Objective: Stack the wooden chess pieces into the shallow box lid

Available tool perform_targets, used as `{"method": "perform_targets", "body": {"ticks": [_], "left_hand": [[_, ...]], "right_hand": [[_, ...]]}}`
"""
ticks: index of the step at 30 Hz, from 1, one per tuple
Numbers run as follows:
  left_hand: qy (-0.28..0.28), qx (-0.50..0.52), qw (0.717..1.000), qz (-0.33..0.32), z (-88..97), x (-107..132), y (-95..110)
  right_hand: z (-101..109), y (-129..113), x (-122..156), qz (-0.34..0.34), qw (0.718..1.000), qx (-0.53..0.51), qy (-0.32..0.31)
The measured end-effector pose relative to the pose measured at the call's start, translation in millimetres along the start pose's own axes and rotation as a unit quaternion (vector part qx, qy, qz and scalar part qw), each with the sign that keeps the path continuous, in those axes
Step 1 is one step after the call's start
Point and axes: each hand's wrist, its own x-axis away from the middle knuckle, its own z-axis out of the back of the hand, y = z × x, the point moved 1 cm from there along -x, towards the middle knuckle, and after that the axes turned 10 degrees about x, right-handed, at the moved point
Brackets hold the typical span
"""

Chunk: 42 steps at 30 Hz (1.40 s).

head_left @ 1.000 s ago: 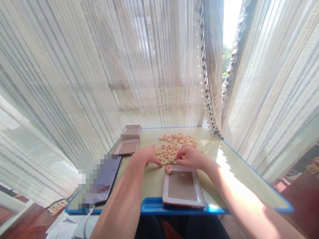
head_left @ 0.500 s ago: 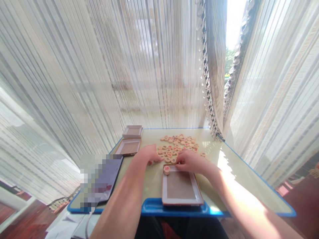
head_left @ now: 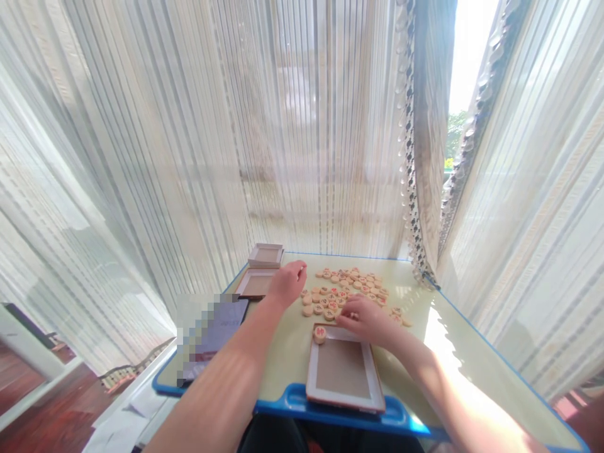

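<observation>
Several round wooden chess pieces (head_left: pixel 346 289) with red and dark marks lie spread over the middle of the pale table (head_left: pixel 453 352). A shallow open box (head_left: pixel 343 376) lies at the near edge, with one red-marked piece (head_left: pixel 319 333) in its far left corner. My left hand (head_left: pixel 289 283) is lifted near the far left of the pile, fingers curled in a pinch; what it holds is too small to see. My right hand (head_left: pixel 363 318) rests palm down at the box's far edge, fingers curled on pieces there.
Two more shallow boxes (head_left: pixel 258 283) (head_left: pixel 267 255) sit at the far left of the table. A dark tablet-like slab (head_left: pixel 212 336), partly pixelated, lies at the left edge. Striped sheer curtains (head_left: pixel 189 138) enclose the table on all sides. The table has a blue rim (head_left: pixel 340 412).
My left hand has lifted from the near left of the pile and moved away toward the far left. My right hand stayed at the box's far edge. The camera has shifted.
</observation>
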Motion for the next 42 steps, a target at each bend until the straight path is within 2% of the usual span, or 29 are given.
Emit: {"method": "perform_targets", "body": {"ticks": [1, 2, 4, 7, 9, 12, 15, 18, 21, 23, 31, 36, 39, 42], "left_hand": [[0.028, 0.003, 1.0, -0.008, -8.2, 5, -1], [0.031, 0.008, 0.999, -0.023, -16.4, 9, 0], [0.004, 0.01, 0.998, -0.063, -30.0, 15, 3], [-0.042, 0.002, 0.997, -0.067, -39.2, 15, 5], [-0.041, 0.001, 0.998, -0.042, -38.5, 12, 1], [-0.026, -0.009, 1.0, -0.009, -34.4, 10, -5], [-0.047, -0.041, 0.998, 0.016, -33.7, 11, -8], [-0.046, -0.095, 0.989, 0.107, -34.6, 11, -11], [-0.078, -0.112, 0.977, 0.162, -33.6, 8, -13], [-0.092, -0.113, 0.974, 0.176, -30.7, 7, -13], [-0.091, -0.038, 0.987, 0.124, -24.4, 10, -12], [-0.124, -0.028, 0.986, 0.107, -28.4, 11, -15], [-0.143, -0.023, 0.984, 0.1, -27.1, 10, -16], [-0.139, -0.016, 0.987, 0.084, -25.5, 9, -16]], "right_hand": [[3, 0, -3, -0.034, 0.999, -0.008, -0.007], [5, 0, -8, -0.061, 0.998, -0.013, -0.02], [9, -1, -20, -0.074, 0.995, -0.012, -0.062], [9, -6, -43, -0.068, 0.99, 0.056, -0.108], [4, -8, -58, -0.042, 0.989, 0.083, -0.116], [-8, -9, -74, 0.024, 0.992, 0.083, -0.092], [-15, -7, -84, 0.071, 0.988, 0.102, -0.096], [-17, -7, -89, 0.1, 0.982, 0.102, -0.12], [-17, -8, -92, 0.059, 0.984, 0.114, -0.12], [-19, -8, -93, 0.038, 0.986, 0.119, -0.113], [-17, 7, -93, 0.054, 0.989, 0.052, -0.126], [-22, 23, -97, 0.104, 0.992, 0.044, -0.065], [-29, 30, -98, 0.083, 0.995, 0.049, -0.033], [-33, 31, -99, 0.06, 0.997, 0.055, -0.01]]}}
